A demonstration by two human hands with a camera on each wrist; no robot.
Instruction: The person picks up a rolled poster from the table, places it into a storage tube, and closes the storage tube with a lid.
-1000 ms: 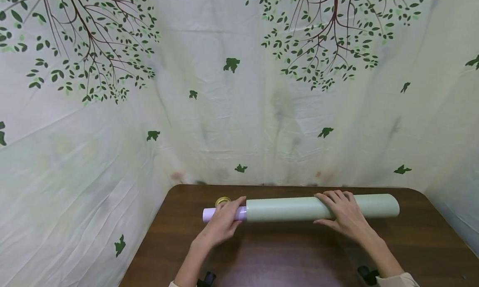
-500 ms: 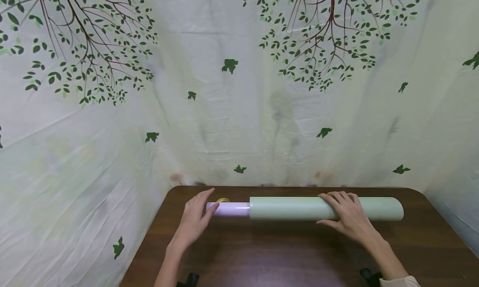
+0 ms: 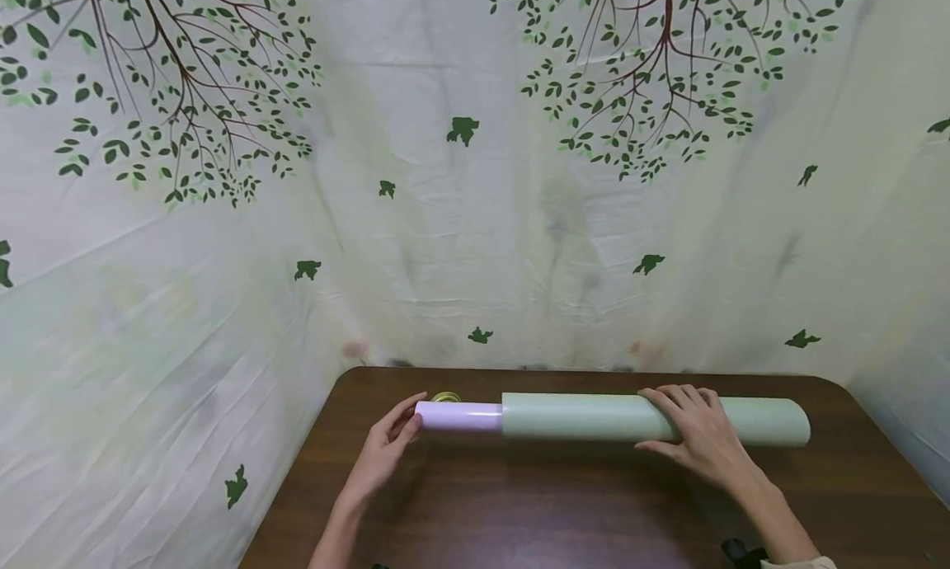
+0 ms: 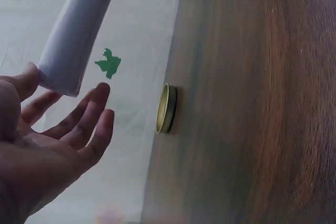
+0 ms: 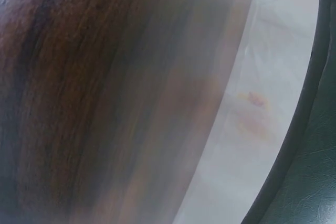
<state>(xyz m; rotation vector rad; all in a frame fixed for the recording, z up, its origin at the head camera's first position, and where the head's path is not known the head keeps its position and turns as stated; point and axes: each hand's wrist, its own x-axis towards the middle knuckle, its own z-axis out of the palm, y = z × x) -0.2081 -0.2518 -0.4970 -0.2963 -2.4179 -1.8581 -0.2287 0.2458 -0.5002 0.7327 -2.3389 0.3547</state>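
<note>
Touches lilac tube (image 3: 462,416) at left end with relaxed left hand (image 3: 380,451), grips green tube (image 3: 575,417) with right hand (image 3: 695,439), parallel to far edge of worktop (image 3: 549,503).

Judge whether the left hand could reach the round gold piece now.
Probably yes: the left hand is at the end of the lilac tube, and its wrist view shows nothing between its fingers and the round gold piece.

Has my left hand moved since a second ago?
Yes, to the left: your left hand was in front of the gold cap and is now left of it, at the lilac tube's outer end.
</note>
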